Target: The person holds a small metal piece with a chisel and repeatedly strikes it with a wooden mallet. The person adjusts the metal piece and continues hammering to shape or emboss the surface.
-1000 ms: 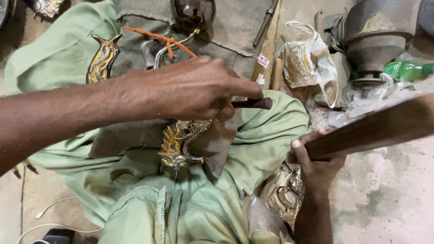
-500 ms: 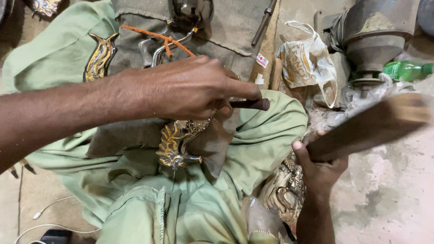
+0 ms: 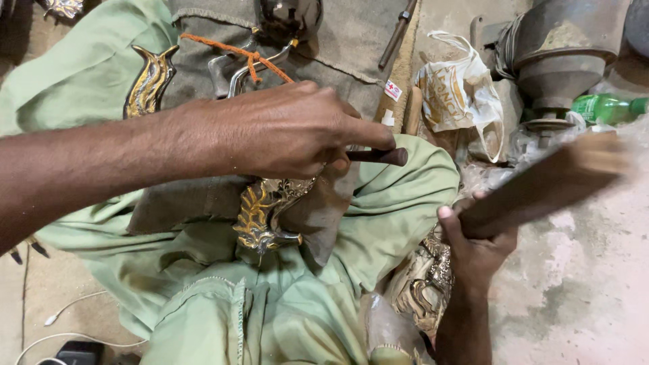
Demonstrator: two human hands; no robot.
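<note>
Brass casting (image 3: 267,213) on cloth-padded lap, pinned under left hand (image 3: 291,132) — closed on a dark punch (image 3: 375,156). Right hand (image 3: 476,243) clamped on raised wooden mallet (image 3: 541,186), blurred. Relief already ornate; chasing apparently unfinished — more castings (image 3: 422,284) beside.

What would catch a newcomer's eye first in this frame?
The left hand fills the centre, gripping a dark rod-like tool over a gold ornate metal piece that rests on grey cloth in the lap. At the right, the right hand holds a wooden block, blurred as if in motion. Green trousers spread under it all.
</note>
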